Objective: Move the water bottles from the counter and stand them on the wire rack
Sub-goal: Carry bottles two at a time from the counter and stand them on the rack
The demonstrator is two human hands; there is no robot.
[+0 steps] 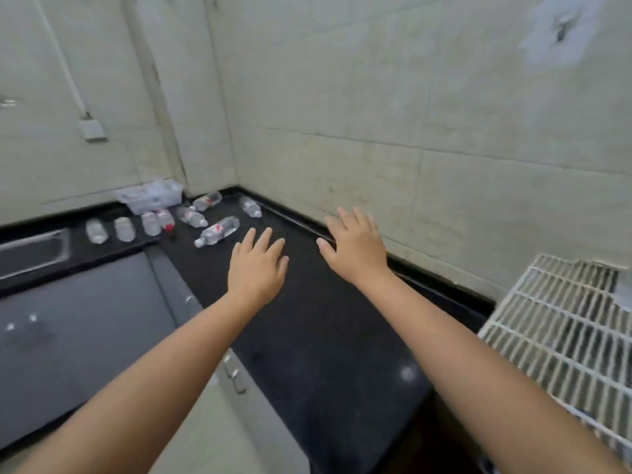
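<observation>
Several clear water bottles lie and stand in the far corner of the black counter [307,319]. The nearest bottle [217,231] lies on its side; another [250,206] lies by the wall, and a third [192,216] lies behind it. Small upright bottles [124,229] stand in a row near the sink. My left hand [257,265] hovers with straight fingers just right of the nearest bottle, holding nothing. Further right, my right hand [355,244] is spread above the counter near the wall, holding nothing. The white wire rack [561,323] sits at the right edge.
A steel sink [32,249] is set into the counter at the left. A clear plastic wrapper [150,196] lies against the back wall. Grey cabinet doors [219,367] with handles hang below the counter edge. Tiled walls close the corner.
</observation>
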